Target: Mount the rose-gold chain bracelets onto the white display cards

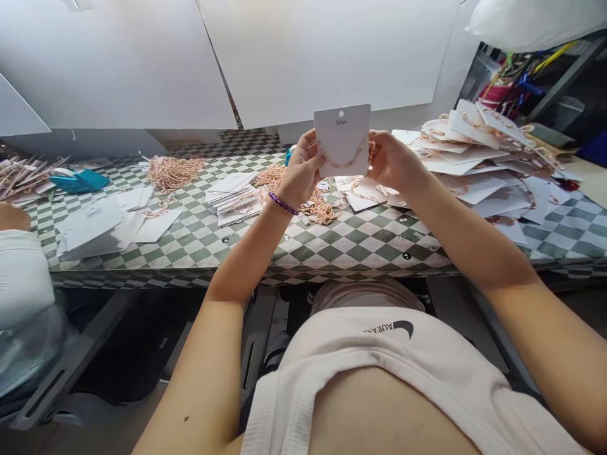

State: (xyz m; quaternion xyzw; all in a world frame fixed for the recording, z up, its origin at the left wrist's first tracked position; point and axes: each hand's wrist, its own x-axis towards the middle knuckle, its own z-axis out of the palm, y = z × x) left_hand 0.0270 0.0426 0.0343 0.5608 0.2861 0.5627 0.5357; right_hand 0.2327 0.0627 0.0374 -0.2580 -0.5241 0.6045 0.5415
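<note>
I hold a white display card upright above the table, with a rose-gold chain strung across its lower part. My left hand, with a purple bead bracelet on its wrist, pinches the card's left edge. My right hand grips the right edge where the chain wraps round. Under my hands lies a heap of loose rose-gold chains and a few blank cards.
The table has a green-and-white checked cloth. A stack of blank cards lies left of centre, another chain heap behind it, and a large pile of finished cards at right. A teal tool and another person's arm are at left.
</note>
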